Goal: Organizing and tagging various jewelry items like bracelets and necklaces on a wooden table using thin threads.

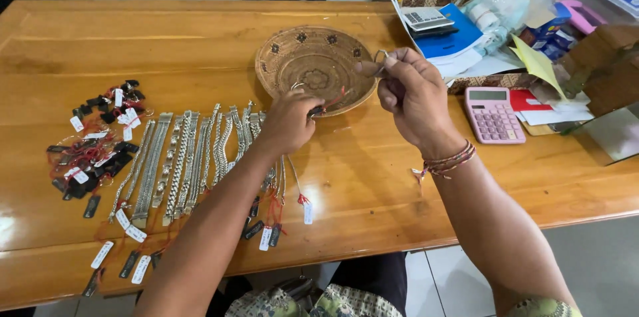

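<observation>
The right hand is pinching a small silver ring in closed fingers above the round woven basket; the left hand is gripping a tagged silver piece at the basket's near rim on the wooden table.

Open wood ahead of us, clutter on both sides.
Bare table lies far-left; bracelets block left, calculator and papers block right.

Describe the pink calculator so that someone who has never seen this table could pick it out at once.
Start at the long wooden table and go to its cluttered right end, past the round woven basket. The pink calculator lies flat there, just right of the right hand. The other calculator, farther back on a blue book, is white and grey; this one is pink all over.
</observation>
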